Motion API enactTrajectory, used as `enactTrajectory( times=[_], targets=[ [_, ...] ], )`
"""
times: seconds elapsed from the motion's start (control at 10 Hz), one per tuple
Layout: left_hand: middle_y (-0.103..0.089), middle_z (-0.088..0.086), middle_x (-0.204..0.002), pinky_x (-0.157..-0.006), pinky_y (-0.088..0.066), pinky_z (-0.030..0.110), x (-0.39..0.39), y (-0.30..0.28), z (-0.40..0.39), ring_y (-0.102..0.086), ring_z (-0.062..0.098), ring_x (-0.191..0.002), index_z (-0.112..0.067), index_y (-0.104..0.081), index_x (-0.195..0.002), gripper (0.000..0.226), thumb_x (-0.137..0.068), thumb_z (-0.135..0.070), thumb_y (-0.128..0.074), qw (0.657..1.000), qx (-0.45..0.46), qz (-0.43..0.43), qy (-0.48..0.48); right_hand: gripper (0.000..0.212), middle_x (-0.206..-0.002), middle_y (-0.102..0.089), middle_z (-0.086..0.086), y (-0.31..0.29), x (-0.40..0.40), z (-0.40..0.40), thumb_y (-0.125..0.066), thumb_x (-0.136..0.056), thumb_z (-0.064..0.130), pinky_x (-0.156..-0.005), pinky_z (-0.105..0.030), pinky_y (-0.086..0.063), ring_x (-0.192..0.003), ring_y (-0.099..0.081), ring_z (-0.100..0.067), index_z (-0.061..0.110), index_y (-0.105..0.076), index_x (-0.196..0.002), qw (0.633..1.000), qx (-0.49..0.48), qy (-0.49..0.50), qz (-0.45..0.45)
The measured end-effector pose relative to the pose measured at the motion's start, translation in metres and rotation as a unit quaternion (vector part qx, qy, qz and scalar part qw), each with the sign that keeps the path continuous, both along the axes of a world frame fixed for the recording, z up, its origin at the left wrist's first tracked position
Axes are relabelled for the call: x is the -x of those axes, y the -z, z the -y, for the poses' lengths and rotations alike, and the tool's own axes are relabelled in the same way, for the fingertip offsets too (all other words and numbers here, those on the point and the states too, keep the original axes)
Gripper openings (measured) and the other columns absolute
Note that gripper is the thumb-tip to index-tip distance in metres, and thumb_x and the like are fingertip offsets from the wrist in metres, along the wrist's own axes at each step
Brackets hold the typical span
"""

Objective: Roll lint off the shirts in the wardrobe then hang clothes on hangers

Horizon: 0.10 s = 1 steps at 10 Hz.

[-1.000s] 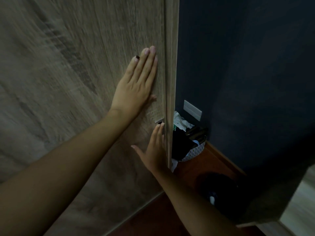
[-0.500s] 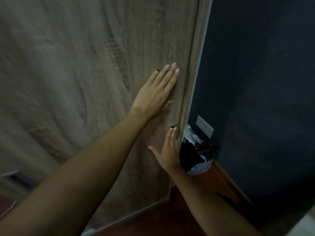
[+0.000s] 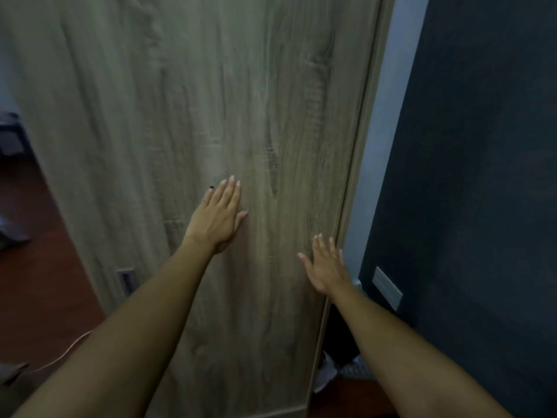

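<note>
A tall grey-brown wood-grain wardrobe door point(image 3: 187, 101) fills most of the head view. My left hand point(image 3: 218, 218) lies flat on the door panel, fingers straight and together, holding nothing. My right hand point(image 3: 327, 265) is flat against the door near its right edge, fingers spread and empty. No shirts, hangers or lint roller show; the wardrobe's inside is hidden behind the door.
A dark blue wall point(image 3: 482, 176) stands to the right, with a white socket plate point(image 3: 387, 287) low down. A basket of dark clothes point(image 3: 346, 354) sits on the floor behind the door's right edge. Red-brown floor point(image 3: 39, 267) and a thin cable point(image 3: 67, 349) show at left.
The door has swung so its right edge sits further right in view. Both hands stay flat on it and now sit lower and further from that edge; the basket is mostly covered.
</note>
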<state>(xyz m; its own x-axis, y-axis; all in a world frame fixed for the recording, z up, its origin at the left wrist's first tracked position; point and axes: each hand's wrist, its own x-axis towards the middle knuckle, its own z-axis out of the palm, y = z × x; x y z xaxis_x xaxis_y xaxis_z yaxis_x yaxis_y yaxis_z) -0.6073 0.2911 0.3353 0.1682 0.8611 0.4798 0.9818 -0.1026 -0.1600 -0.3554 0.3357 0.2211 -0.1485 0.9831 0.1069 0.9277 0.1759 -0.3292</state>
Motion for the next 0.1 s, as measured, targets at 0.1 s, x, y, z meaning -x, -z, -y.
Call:
enactTrajectory(
  times=[0.1],
  targets=[
    [0.000,0.012,-0.160,-0.119,-0.009,0.041,0.0127,-0.0134,0.0353,-0.003,0.024,-0.148,-0.004,-0.004,-0.151,0.064,-0.102,-0.041,-0.019,0.998,0.033,0.044,-0.040,0.076,-0.163,0.009,0.000,-0.0367,-0.0084,0.0209,-0.009,-0.096,0.064,-0.121,-0.045,0.007,-0.149,0.014,-0.021,0.017,0.006,-0.154,0.999,-0.007,-0.028,0.015]
  ],
)
